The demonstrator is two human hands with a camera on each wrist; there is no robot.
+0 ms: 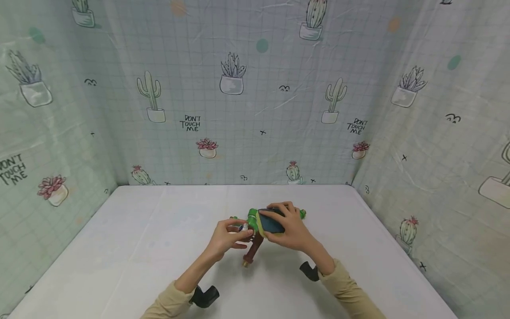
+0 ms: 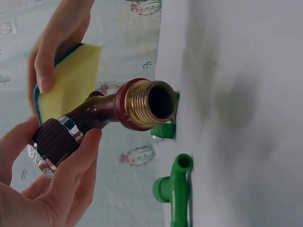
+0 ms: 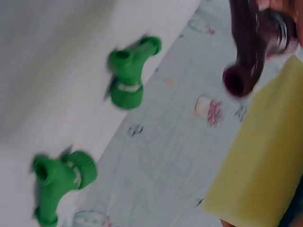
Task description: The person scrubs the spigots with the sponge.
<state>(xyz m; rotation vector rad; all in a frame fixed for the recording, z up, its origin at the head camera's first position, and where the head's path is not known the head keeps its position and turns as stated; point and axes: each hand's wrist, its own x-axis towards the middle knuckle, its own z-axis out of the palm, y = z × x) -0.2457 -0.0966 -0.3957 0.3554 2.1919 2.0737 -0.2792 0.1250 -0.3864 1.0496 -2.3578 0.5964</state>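
Observation:
My left hand (image 1: 224, 239) holds a maroon tap (image 2: 97, 112) by its ribbed knob, between thumb and fingers. The tap's brass threaded end (image 2: 142, 105) points away from the hand, and its body hangs above the table in the head view. In my right hand (image 1: 294, 228) is a sponge (image 1: 272, 221), yellow with a dark blue-green scouring side. Its yellow face is turned toward the tap, close beside it; whether they touch I cannot tell. Two green taps (image 3: 128, 75) lie on the table behind the hands, partly covered by them in the head view.
A white table (image 1: 139, 248) spreads under the hands. Cactus-print cloth (image 1: 255, 110) hangs behind it and along both sides. Black curved pieces (image 1: 206, 297) sit at both wrists, beside the beige sleeves (image 1: 350, 288).

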